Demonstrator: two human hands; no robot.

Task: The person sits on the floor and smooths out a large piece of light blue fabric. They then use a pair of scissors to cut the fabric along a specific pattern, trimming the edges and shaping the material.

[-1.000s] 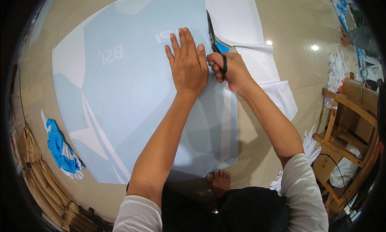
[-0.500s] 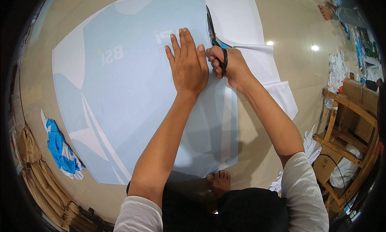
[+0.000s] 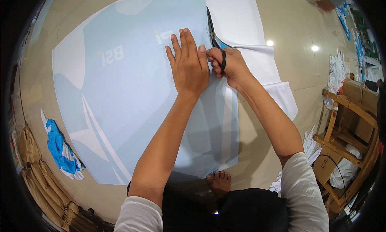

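Observation:
A large sheet of light blue and white printed fabric (image 3: pixel 132 91) lies spread on the floor. My left hand (image 3: pixel 188 67) rests flat on it, fingers stretched out and pointing away from me. Close beside its thumb, my right hand (image 3: pixel 231 65) grips black-handled scissors (image 3: pixel 211 28), fingers wrapped through the loops. The dark blades point away from me along the line where the blue print meets the white fabric (image 3: pixel 237 18). To the right of the scissors the white part is separated and folded over in creases.
A crumpled blue and white cloth (image 3: pixel 62 147) lies on the tiled floor at left, near brown wrapped rolls (image 3: pixel 44 187). At right stand a wooden frame (image 3: pixel 350 107) and cardboard boxes (image 3: pixel 354 91), with white scraps (image 3: pixel 337 73) nearby. Another person's blurred limb (image 3: pixel 326 4) shows at the upper right.
The scissor blades look slightly closer together than before. My left hand has barely moved. The other person's foot at the upper right has shifted and is now blurred.

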